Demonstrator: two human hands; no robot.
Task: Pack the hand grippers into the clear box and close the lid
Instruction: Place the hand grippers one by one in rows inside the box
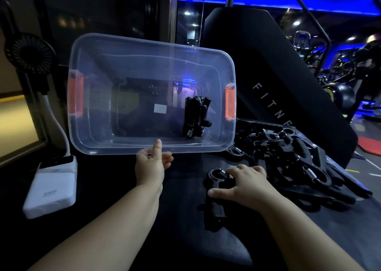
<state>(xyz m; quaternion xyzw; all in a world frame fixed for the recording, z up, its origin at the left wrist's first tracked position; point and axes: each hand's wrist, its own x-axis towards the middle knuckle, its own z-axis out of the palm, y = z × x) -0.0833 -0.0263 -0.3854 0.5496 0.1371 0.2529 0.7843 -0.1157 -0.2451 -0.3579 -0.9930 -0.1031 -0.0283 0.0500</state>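
The clear box point(99, 143) with orange latches stands open on the black bench, a bundle of black hand grippers point(195, 116) lying at its right end. My left hand point(152, 163) holds the box's near rim, thumb up against the wall and fingers curled beneath. My right hand point(245, 184) lies over a black hand gripper point(216, 176) on the bench in front of the box, fingers and thumb closing round it. A pile of more black hand grippers point(299, 157) lies to the right of the box.
A white power bank point(51, 188) with a white cable lies at the left, beneath a small black fan point(28, 52). A black padded backrest point(278, 85) rises behind the pile. Gym machines stand at the far right.
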